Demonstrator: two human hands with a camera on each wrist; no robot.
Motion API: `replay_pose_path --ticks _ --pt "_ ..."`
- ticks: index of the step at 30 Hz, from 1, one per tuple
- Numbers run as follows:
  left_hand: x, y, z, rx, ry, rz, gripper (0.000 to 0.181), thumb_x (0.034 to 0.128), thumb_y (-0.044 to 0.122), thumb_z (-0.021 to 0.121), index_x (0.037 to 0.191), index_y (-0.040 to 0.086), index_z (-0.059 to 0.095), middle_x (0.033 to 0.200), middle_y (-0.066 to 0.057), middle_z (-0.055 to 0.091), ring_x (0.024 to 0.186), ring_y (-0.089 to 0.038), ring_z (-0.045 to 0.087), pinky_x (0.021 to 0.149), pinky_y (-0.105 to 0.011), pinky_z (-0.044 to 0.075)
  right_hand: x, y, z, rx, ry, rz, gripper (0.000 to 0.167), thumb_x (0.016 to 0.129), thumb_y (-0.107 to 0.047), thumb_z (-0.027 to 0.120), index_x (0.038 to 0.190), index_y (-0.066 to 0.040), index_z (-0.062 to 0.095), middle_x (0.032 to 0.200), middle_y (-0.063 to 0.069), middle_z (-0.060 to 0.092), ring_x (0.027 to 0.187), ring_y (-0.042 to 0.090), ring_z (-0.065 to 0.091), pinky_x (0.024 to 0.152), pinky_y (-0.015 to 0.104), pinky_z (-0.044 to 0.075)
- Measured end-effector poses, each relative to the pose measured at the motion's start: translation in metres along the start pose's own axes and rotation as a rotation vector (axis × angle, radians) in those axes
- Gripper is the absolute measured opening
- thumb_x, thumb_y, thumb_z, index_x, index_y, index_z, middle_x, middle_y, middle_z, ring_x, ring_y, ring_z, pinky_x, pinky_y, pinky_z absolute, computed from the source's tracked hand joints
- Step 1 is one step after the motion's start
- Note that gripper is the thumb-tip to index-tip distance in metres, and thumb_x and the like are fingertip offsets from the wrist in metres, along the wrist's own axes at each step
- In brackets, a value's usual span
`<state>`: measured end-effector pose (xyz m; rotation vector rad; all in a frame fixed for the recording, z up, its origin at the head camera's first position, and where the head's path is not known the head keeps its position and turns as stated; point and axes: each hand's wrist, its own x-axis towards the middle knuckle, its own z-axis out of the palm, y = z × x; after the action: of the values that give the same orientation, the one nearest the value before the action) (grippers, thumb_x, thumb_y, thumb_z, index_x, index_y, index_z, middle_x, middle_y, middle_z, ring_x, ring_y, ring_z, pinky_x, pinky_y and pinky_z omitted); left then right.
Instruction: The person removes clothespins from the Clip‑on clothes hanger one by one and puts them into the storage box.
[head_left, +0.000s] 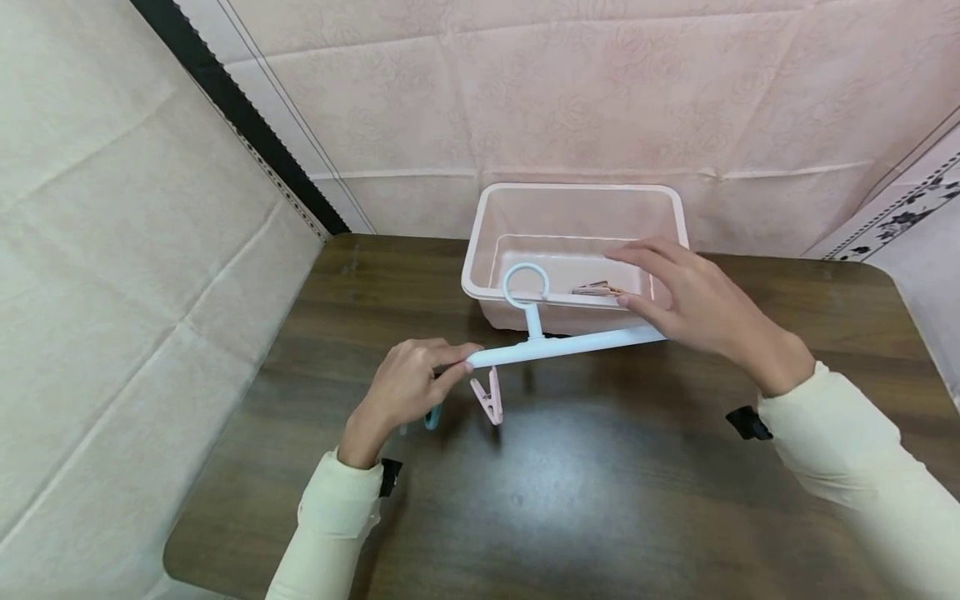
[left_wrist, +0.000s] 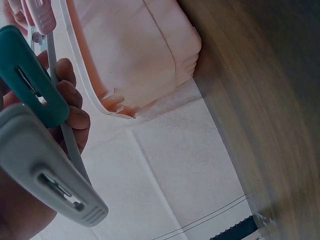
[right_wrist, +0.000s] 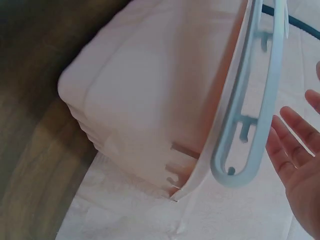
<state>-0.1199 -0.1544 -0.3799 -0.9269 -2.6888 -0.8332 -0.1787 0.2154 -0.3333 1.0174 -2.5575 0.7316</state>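
Head view: L hand (head_left: pixel 405 379) pinches L end of lt-blue clip hanger (head_left: pixel 577 342) above bench (head_left: pixel 525 508), front of pink plastic bin (head_left: pixel 577 187) w/ clothespins (head_left: pixel 595 289) inside; pink clip (head_left: pixel 493 408) dangles below. R hand (head_left: pixel 701 304) empty, fingers loosely spread nr hanger's R end.

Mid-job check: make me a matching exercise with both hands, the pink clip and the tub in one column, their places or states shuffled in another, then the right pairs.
Column one:
1. Left hand
2. Pink clip
3. Tub
4. Right hand

Column two:
A. Standing at the far side of the table
B. Open, near one end of the hanger
C. Gripping the hanger at its other end
D. Hanging below the hanger's bar

Right pairs: 1-C, 2-D, 3-A, 4-B
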Motion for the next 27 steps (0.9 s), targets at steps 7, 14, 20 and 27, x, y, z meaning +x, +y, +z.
replay_pose_path --ticks 7,14,20,27 --pt "0.002 0.001 0.0 0.006 0.005 0.012 0.026 0.0906 0.011 0.076 0.116 0.006 0.076 0.073 0.002 0.062 0.051 -0.005 0.038 0.045 -0.025 0.035 -0.022 -0.007 0.007 -0.028 0.05 -0.105 0.053 0.085 -0.015 0.077 0.136 -0.015 0.062 0.132 0.006 0.058 0.122 0.026 0.054 0.091 0.045 0.044" --pt "0.002 0.003 0.001 -0.008 -0.002 0.023 0.026 0.0904 0.011 0.076 0.116 0.006 0.076 0.073 0.001 0.063 0.052 -0.005 0.038 0.045 -0.025 0.034 -0.036 -0.008 0.011 -0.028 0.056 -0.102 0.048 0.085 -0.019 0.077 0.132 -0.014 0.065 0.128 0.005 0.06 0.117 0.024 0.057 0.09 0.044 0.044" --pt "0.001 0.004 0.001 -0.014 -0.002 0.022 0.027 0.0902 0.01 0.076 0.116 0.006 0.076 0.074 0.001 0.062 0.051 -0.005 0.038 0.044 -0.024 0.034 -0.044 -0.008 0.014 -0.019 0.044 -0.114 0.045 0.086 -0.019 0.076 0.129 -0.012 0.066 0.128 0.005 0.061 0.117 0.023 0.057 0.091 0.04 0.043" --pt "0.0 0.005 0.001 -0.016 -0.006 0.028 0.027 0.0909 0.012 0.075 0.117 0.007 0.075 0.075 0.002 0.064 0.051 -0.004 0.036 0.045 -0.024 0.033 -0.053 -0.009 0.016 -0.01 0.032 -0.117 0.044 0.088 -0.017 0.075 0.13 -0.015 0.066 0.127 0.001 0.062 0.101 0.014 0.059 0.078 0.032 0.044"
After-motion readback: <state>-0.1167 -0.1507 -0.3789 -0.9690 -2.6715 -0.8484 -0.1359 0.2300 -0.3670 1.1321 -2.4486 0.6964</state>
